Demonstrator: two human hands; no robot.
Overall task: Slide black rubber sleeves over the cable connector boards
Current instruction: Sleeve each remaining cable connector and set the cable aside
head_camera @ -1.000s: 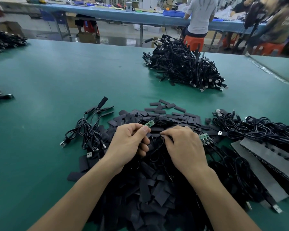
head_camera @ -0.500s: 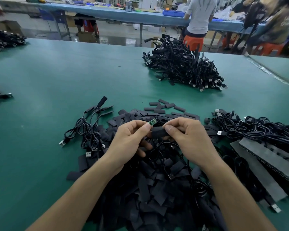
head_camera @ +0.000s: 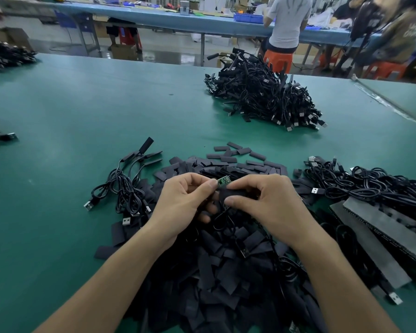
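My left hand pinches a small green connector board on a black cable, held above the heap. A black rubber sleeve lies just below and to the right of the board, pinched between thumb and fingers of my right hand. The sleeve's left end meets the board's lower edge; the board's top still shows green. Beneath both hands spreads a big heap of loose flat black sleeves.
A pile of sleeved cables sits at the far middle of the green table. A few cables lie left of the heap, tangled cables and grey strips to the right. People stand at the far benches.
My right hand picked a sleeve from the heap and raised it to the board in my left hand. Both hands now meet above the heap.
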